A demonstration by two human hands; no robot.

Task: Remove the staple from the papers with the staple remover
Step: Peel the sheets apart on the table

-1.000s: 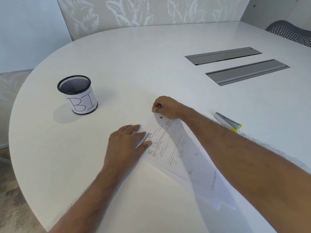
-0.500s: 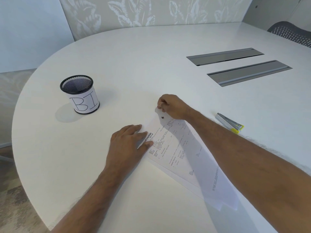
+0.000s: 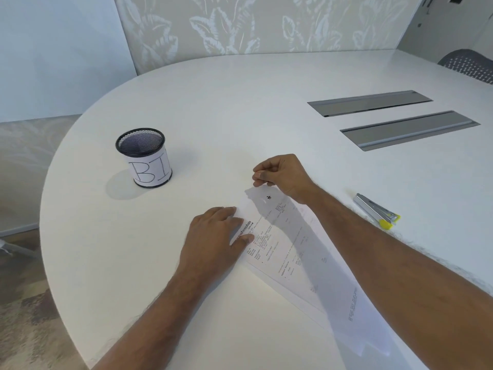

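Note:
A small stack of printed papers (image 3: 296, 252) lies slantwise on the white table (image 3: 240, 108). My left hand (image 3: 213, 236) rests flat on the papers' left edge, fingers spread, pinning them down. My right hand (image 3: 281, 174) hovers just above the papers' far corner with thumb and fingertips pinched together; whatever is between them is too small to see. Its shadow falls on that corner. The staple remover (image 3: 376, 210), silver with a yellow end, lies on the table to the right of my right forearm, untouched.
A black mesh pen cup (image 3: 144, 157) with a paper label stands to the far left of the papers. Two grey cable hatches (image 3: 369, 102) (image 3: 408, 129) sit flush in the table at the back right. A mesh chair back (image 3: 469, 64) shows at the far right.
My right hand has drawn back from the papers' far corner and risen slightly, fingers still pinched. My left hand has stayed pressed on the papers.

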